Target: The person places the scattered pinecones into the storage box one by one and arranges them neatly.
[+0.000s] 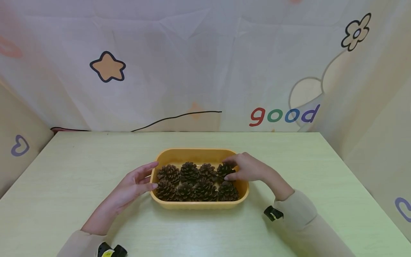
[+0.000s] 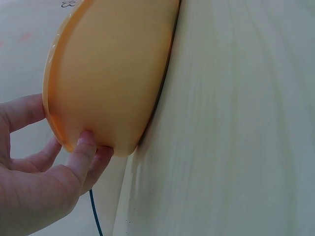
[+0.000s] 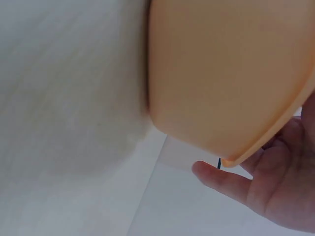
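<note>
A yellow plastic bin [image 1: 199, 205] with rounded corners stands on the table and holds several brown pine cones in two rows. My left hand [image 1: 138, 182] rests against the bin's left end, fingertips and thumb touching its rim and outer wall. In the left wrist view, the fingers [image 2: 83, 150] lie on the outside of the bin [image 2: 113, 73]. Over the bin's right end, my right hand [image 1: 245, 167] grips the back-right pine cone [image 1: 221, 171] between thumb and fingers. The right wrist view shows the bin's outer wall [image 3: 221, 64] and part of the right hand [image 3: 280, 182]; the pine cone is hidden there.
The pale wooden table [image 1: 96, 153] extends around the bin. Behind it hangs a light curtain [image 1: 179, 71] with a star, a flower and the word "good". Dark wrist devices [image 1: 273, 213] sit at both sleeves.
</note>
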The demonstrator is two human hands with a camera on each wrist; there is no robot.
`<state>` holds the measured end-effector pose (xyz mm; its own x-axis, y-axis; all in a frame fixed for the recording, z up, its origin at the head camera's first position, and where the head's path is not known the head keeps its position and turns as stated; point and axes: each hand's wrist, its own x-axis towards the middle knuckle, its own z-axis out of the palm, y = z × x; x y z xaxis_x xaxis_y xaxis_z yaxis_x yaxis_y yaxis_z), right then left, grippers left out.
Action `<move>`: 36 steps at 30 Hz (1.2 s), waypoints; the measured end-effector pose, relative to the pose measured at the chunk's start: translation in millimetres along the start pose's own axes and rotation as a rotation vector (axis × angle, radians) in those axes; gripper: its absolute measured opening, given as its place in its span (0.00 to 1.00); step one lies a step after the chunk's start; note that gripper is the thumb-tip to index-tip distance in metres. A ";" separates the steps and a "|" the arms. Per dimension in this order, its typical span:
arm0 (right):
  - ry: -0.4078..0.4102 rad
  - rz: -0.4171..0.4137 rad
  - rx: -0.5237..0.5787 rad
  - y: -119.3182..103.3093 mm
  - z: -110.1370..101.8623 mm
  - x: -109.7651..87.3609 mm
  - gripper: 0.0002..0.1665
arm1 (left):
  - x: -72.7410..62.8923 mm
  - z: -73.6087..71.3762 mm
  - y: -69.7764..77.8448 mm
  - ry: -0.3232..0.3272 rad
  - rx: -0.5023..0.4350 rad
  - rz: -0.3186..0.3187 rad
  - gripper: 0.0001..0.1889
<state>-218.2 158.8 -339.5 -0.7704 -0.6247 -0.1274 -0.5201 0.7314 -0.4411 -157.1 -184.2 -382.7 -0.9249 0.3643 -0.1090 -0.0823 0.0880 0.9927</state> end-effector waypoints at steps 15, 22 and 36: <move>0.002 0.001 0.068 0.8 -0.4 -3.4 0.29 | -0.7 1.0 1.3 0.005 0.002 -0.007 0.37; 0.061 -0.010 0.091 -0.5 5.3 -4.4 0.30 | -2.7 -1.5 1.6 0.003 0.031 0.001 0.36; 0.159 -0.060 0.172 3.7 4.0 -16.9 0.29 | -12.0 -0.1 7.8 0.062 0.175 0.010 0.34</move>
<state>-205.7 171.0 -342.5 -0.7956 -0.6046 0.0387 -0.5065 0.6287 -0.5901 -146.7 -187.9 -373.6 -0.9469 0.3085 -0.0907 -0.0126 0.2464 0.9691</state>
